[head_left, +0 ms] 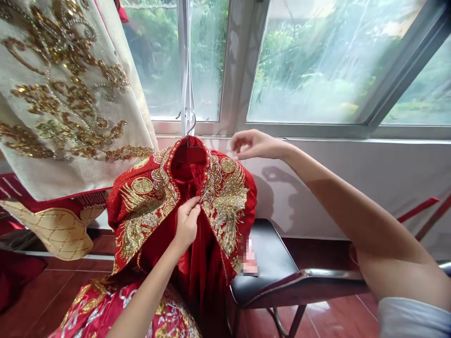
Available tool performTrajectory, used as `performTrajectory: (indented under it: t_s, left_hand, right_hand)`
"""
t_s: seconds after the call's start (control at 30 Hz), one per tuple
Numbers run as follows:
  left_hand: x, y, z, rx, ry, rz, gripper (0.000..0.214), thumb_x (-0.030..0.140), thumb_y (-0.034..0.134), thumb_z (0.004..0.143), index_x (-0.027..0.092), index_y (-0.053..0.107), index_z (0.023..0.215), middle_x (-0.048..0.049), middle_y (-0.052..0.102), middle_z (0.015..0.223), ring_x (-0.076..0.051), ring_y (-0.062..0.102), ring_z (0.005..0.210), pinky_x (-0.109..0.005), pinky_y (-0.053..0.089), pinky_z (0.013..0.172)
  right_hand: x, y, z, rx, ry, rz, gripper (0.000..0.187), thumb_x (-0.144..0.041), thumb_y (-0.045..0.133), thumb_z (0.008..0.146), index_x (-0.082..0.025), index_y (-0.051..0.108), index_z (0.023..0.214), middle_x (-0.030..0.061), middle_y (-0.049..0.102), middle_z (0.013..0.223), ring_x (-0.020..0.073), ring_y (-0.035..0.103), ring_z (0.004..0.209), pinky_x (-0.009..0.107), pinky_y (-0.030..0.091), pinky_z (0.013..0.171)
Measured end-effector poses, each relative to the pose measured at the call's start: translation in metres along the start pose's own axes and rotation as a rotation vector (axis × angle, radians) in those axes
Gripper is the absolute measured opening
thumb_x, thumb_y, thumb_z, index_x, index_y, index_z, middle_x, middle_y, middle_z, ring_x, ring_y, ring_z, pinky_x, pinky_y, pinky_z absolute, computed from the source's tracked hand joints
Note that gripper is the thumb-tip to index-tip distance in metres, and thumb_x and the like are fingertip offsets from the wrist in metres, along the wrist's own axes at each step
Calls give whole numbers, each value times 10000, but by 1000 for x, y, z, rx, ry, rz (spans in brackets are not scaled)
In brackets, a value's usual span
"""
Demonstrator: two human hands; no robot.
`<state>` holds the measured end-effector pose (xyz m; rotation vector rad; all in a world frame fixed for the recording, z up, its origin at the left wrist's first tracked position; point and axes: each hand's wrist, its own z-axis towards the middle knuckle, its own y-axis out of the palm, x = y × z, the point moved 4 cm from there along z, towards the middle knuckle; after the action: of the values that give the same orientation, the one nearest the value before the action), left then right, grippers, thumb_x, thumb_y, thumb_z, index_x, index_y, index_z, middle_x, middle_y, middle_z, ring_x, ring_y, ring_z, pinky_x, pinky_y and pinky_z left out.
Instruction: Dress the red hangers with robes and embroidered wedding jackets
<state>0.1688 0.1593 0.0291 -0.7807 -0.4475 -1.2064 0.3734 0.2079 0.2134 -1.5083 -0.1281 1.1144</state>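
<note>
A red embroidered jacket (pixel 229 197) with gold and silver beadwork hangs on a hanger (pixel 192 121) by the window. Its front falls apart below the collar, showing red lining. My left hand (pixel 187 223) pinches the jacket's front edge just under the neck opening, thumb on top. Beyond the jacket's right shoulder is my right hand (pixel 259 143), its fingers loosely curled with a gap to the thumb and nothing visible between them. Whether its fingertips touch the shoulder cloth is hard to tell.
A cream cloth (pixel 77 94) with gold sequins hangs at left. A black chair (pixel 268 263) stands right of the jacket, with a small blurred item on its seat. Patterned red fabric (pixel 105 310) lies below. Windows (pixel 310 70) line the back wall.
</note>
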Motion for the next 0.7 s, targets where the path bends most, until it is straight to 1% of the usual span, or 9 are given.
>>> performTrajectory:
  t_s: [0.07, 0.2, 0.27, 0.33, 0.4, 0.47, 0.57, 0.63, 0.7]
  left_hand:
    - [6, -27, 1, 119, 49, 125, 327, 267, 398, 882, 192, 654, 1071, -75, 684, 1067, -234, 622, 1027, -424, 473, 956]
    - [22, -113, 30, 265, 192, 517, 348, 319, 572, 797, 233, 622, 1131, -64, 631, 1178, -269, 534, 1175, -494, 305, 1104]
    - [26, -157, 50, 277, 168, 646, 420, 370, 640, 742, 241, 611, 1141, -62, 623, 1186, -285, 507, 1202, -494, 273, 1122]
    - [26, -185, 65, 143, 69, 614, 489, 438, 659, 706, 254, 596, 1155, -46, 617, 1205, -282, 528, 1178, -466, 332, 1092]
    - [24, -193, 68, -14, -66, 504, 576, 488, 644, 695, 256, 549, 1214, -42, 612, 1227, -270, 570, 1121, -430, 420, 1019]
    - [23, -188, 62, -58, -149, 461, 631, 495, 637, 693, 236, 506, 1253, -58, 612, 1231, -265, 592, 1078, -415, 461, 964]
    - [21, -175, 50, 98, -101, 623, 605, 473, 655, 706, 197, 512, 1225, -95, 613, 1211, -281, 574, 1092, -437, 435, 977]
    - [18, -169, 46, 183, -55, 744, 573, 492, 646, 734, 195, 524, 1209, -109, 623, 1186, -288, 570, 1094, -434, 432, 964]
    - [11, -170, 47, 181, -73, 813, 538, 532, 607, 768, 213, 540, 1195, -102, 659, 1110, -286, 603, 1031, -413, 459, 905]
  right_hand:
    - [22, -9, 0, 66, -15, 55, 629, -358, 733, 673, -206, 545, 1254, 84, 592, 1233, 216, 544, 1117, 346, 471, 927]
    - [49, 21, 4, -279, 58, 235, 817, -346, 756, 630, -213, 443, 1373, 93, 542, 1333, 228, 538, 1168, 357, 473, 960]
    - [50, 32, 4, -348, 117, 259, 764, -370, 739, 646, -189, 481, 1342, 94, 589, 1278, 228, 582, 1112, 356, 488, 942]
    - [47, 34, 4, -337, 174, 212, 690, -397, 730, 654, -174, 536, 1277, 87, 629, 1218, 230, 605, 1076, 344, 499, 922]
    - [44, 32, 6, -300, 207, 108, 606, -428, 717, 666, -175, 581, 1199, 74, 654, 1168, 232, 618, 1050, 330, 508, 892]
    - [43, 31, 10, -230, 230, -110, 497, -472, 697, 681, -179, 628, 1076, 65, 687, 1062, 239, 642, 969, 330, 517, 826]
    - [43, 38, 15, -11, 328, -579, 420, -550, 662, 706, -178, 637, 899, 85, 694, 894, 265, 655, 834, 353, 502, 719]
    - [40, 48, 14, 183, 431, -797, 443, -571, 630, 745, -163, 610, 916, 124, 683, 865, 294, 658, 813, 363, 488, 674]
    - [33, 60, 10, 332, 532, -883, 464, -537, 601, 798, -127, 569, 1013, 165, 674, 851, 322, 665, 811, 365, 481, 638]
